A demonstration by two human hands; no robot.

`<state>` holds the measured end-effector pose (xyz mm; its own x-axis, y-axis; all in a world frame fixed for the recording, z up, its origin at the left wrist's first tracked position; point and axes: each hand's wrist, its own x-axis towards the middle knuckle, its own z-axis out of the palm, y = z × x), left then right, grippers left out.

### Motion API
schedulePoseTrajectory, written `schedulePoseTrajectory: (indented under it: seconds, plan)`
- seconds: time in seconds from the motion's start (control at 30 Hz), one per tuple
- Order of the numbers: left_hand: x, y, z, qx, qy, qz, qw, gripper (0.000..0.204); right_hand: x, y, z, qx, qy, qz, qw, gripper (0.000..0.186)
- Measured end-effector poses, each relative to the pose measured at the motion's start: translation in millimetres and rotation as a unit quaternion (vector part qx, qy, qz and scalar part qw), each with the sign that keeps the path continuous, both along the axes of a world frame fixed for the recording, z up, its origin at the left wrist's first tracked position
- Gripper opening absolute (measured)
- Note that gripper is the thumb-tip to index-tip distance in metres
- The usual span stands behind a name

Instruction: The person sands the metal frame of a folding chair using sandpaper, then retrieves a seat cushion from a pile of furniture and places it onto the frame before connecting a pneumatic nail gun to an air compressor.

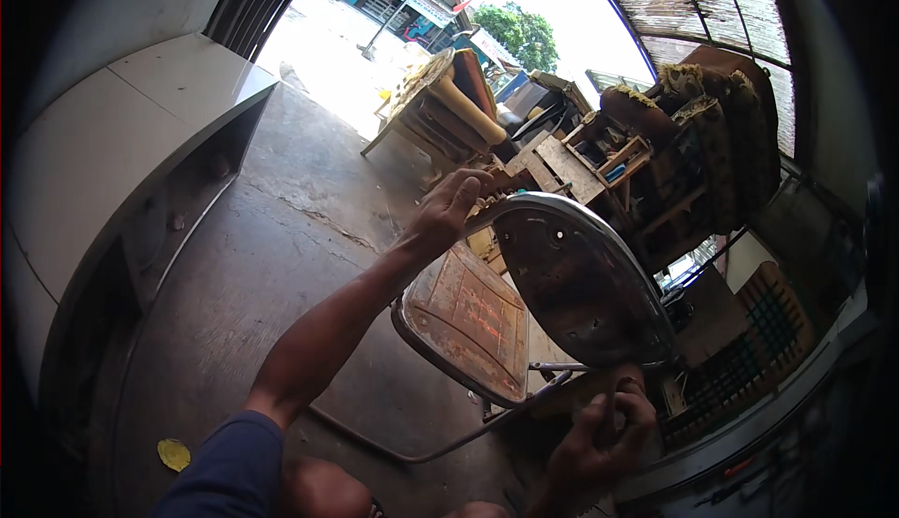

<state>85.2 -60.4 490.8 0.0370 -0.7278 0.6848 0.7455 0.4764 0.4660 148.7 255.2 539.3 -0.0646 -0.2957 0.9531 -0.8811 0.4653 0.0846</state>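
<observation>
Right hand [604,429], nearest, is curled below the backrest [590,284] of the metal chair [513,331], thumb against bent fingers, though whether it pinches anything I cannot tell; left hand [449,204], fingers close together, rests by the top of the curved rim [543,201], its grip unclear; the chair stands tilted ahead of the person; a firm left-hand brace and gentle, even effort low down would probably serve best, with skin kept off bare edges; counted, there are two hands, one backrest, one rusty seat [468,317], one yellow scrap [173,454], one pale counter [112,125]; farther off, piled worn furniture [698,143], too tangled to count, and one tree [520,36].
</observation>
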Motion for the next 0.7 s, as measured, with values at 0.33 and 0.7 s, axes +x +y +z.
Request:
schedulePoseTrajectory:
  seconds: [0.33,0.7]
  plan:
    - [-21.1,16.3,-0.1,-0.013,-0.152,-0.196,0.969,0.074,-70.6,-128.1,10.1,0.222,0.323,-0.164,0.905,0.035]
    - [-20.3,23.3,-9.5,-0.008,-0.200,-0.136,0.970,0.069,-23.8,-122.8,22.3,0.230,0.278,-0.258,0.896,0.039]
